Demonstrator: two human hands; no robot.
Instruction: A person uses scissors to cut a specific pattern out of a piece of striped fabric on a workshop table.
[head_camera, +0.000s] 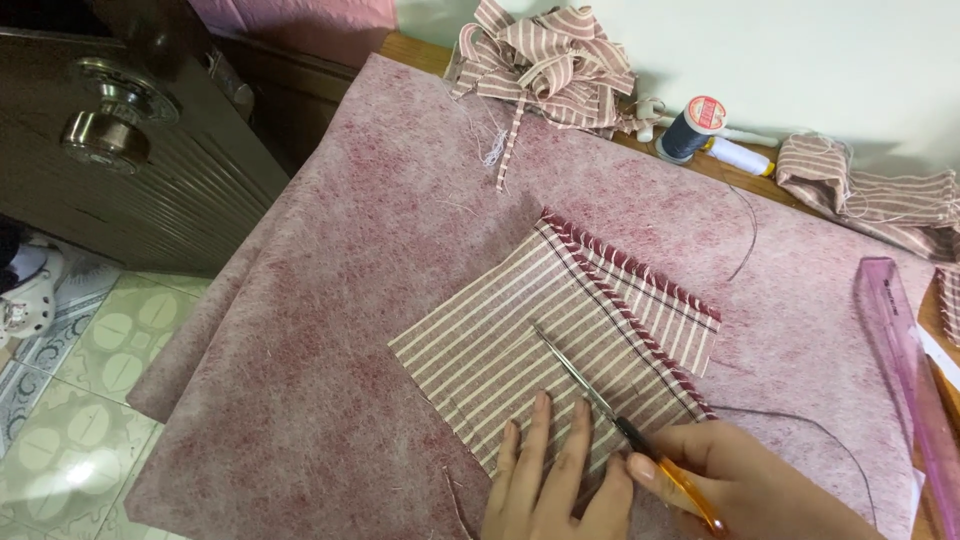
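Observation:
A striped pink-and-cream fabric piece (540, 330) with a dark stitched seam lies flat on the pink felt-covered table (370, 250). My left hand (555, 475) presses flat on the fabric's near edge, fingers spread. My right hand (745, 480) grips orange-handled scissors (610, 405). Their thin blades lie closed across the striped fabric, pointing up-left toward its middle. A dark thread (800, 425) trails from the fabric's right corner past my right hand.
A heap of striped fabric strips (545, 65) sits at the table's far edge, with a dark thread spool (692, 130) and a white spool (740, 157) beside it. More striped cloth (865, 195) and a pink clear ruler (900, 360) lie right. A dark safe (120, 130) stands left above tiled floor.

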